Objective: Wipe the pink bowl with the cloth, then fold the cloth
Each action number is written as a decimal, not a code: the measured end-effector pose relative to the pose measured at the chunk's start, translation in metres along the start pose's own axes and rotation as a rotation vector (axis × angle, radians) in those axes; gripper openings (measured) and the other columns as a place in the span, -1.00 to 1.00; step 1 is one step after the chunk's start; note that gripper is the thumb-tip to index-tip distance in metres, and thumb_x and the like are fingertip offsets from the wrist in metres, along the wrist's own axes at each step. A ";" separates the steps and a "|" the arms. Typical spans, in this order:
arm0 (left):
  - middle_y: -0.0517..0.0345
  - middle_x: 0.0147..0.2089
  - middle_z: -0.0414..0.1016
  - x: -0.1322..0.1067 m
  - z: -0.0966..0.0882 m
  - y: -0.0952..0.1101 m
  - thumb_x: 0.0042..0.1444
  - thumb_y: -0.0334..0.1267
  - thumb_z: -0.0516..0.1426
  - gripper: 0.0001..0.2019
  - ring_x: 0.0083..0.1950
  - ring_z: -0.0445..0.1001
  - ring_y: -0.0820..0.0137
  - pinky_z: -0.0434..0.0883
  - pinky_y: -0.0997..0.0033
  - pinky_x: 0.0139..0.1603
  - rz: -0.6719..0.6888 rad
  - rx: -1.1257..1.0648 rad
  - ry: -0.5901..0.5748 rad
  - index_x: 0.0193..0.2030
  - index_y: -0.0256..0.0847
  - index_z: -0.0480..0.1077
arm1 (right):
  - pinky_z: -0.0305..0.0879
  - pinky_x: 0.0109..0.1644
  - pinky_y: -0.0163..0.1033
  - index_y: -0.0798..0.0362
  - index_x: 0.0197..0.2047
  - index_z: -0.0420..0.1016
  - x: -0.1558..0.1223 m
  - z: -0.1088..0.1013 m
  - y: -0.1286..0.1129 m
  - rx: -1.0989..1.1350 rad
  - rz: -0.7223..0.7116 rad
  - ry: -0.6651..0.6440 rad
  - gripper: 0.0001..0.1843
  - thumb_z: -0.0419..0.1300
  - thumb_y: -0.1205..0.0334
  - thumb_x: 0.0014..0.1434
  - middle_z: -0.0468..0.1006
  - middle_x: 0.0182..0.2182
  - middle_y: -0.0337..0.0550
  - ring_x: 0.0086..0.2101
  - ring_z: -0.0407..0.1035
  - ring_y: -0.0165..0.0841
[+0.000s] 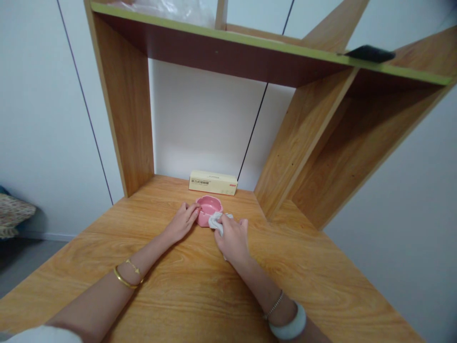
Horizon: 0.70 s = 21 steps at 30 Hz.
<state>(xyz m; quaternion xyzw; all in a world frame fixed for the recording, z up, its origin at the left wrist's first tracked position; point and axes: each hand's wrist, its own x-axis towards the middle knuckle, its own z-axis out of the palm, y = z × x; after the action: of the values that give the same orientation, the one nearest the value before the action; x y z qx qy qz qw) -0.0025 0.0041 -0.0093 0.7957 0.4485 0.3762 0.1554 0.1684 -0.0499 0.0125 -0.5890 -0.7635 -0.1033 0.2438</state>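
My right hand [233, 237] is curled around a small white cloth [216, 221], fingers closed over it so that only a crumpled end pokes out toward the far side. That end presses against the near right rim of a pink dish [209, 207] with a scalloped edge. My left hand [182, 221] rests flat-ish on the wood just left of the dish, fingers loosely stretched and holding nothing, their tips touching the dish's left side.

The dish sits on the wooden desk [185, 281], about midway across and toward the far edge. Just beyond it, against the white wall, a long cream box [213, 183] with a red stripe lies on its side, near the dish but not touching it.

On my left wrist I wear thin gold bangles [127, 276]; on my right, a pale thick bangle [291, 325] and a fine chain.

Wooden uprights rise on both sides of the desk, carrying a shelf [250, 52] overhead. Clear crumpled plastic [171, 8] lies on its left part, and a flat dark object [370, 53] juts over its right edge.
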 end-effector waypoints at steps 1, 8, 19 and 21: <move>0.10 -0.30 0.20 0.000 0.000 0.000 0.22 -0.12 -0.21 -0.65 -0.20 0.26 0.32 0.26 0.23 -0.06 0.003 0.005 0.000 -0.07 -0.19 0.28 | -0.16 -0.25 -0.20 0.03 -0.34 0.28 0.000 -0.001 0.001 0.014 -0.005 0.022 -0.93 0.05 0.34 0.04 0.52 -0.38 -0.19 -0.32 0.33 -0.30; 0.12 -0.31 0.21 0.000 -0.004 0.003 0.21 -0.09 -0.20 -0.66 -0.22 0.29 0.33 0.28 0.26 -0.10 0.015 0.063 -0.010 -0.09 -0.17 0.27 | -0.16 -0.25 -0.20 0.04 -0.40 0.27 0.001 0.001 0.003 -0.012 -0.032 -0.045 -0.94 0.07 0.36 -0.02 0.51 -0.44 -0.22 -0.37 0.32 -0.33; 0.11 -0.35 0.38 0.001 -0.017 0.017 0.21 -0.09 -0.21 -0.64 -0.30 0.35 0.33 0.25 0.36 -0.23 0.174 0.335 -0.069 -0.36 -0.15 0.31 | -0.12 -0.19 -0.20 0.05 -0.34 0.28 -0.001 -0.007 -0.005 0.029 -0.089 -0.140 -0.88 0.07 0.34 -0.03 0.53 -0.38 -0.20 -0.36 0.34 -0.33; 0.12 -0.40 0.42 -0.001 -0.018 0.020 0.20 -0.09 -0.20 -0.64 -0.35 0.35 0.35 0.25 0.39 -0.27 0.205 0.344 -0.079 -0.41 -0.15 0.32 | -0.13 -0.19 -0.19 0.05 -0.34 0.29 -0.002 -0.008 -0.006 -0.013 -0.098 -0.219 -0.88 0.07 0.34 -0.05 0.53 -0.40 -0.19 -0.38 0.35 -0.33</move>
<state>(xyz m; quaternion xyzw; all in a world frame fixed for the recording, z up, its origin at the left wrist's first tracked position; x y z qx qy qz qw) -0.0043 -0.0091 0.0140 0.8662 0.4165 0.2762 -0.0044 0.1647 -0.0563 0.0190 -0.5603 -0.8128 -0.0550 0.1498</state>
